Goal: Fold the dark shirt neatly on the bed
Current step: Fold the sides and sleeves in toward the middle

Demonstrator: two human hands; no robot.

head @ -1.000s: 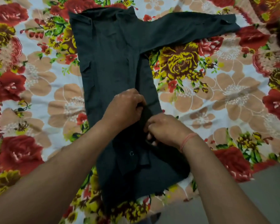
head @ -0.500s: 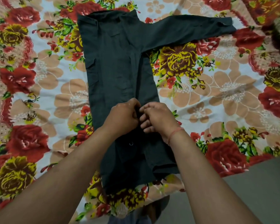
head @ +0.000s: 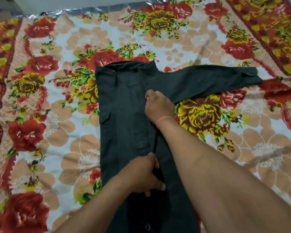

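Observation:
The dark shirt (head: 124, 118) lies lengthwise on the floral bedsheet (head: 57, 132), collar at the far end. Its left side is folded inward, and its right sleeve (head: 217, 81) stretches out flat to the right. My left hand (head: 144, 175) presses on the shirt's front edge near the lower middle, fingers curled on the cloth. My right hand (head: 158, 105) sits higher up, near the chest, pinching the same front edge. A button (head: 147, 226) shows near the bottom hem.
The bedsheet covers the whole bed, with a red patterned border at the left and the far right. At the top left a strip of grey floor or wall (head: 74, 4) marks the bed's far edge.
My right hand has moved up the shirt's front edge from beside the left hand to the chest. The view has tilted so more of the bed's far side shows.

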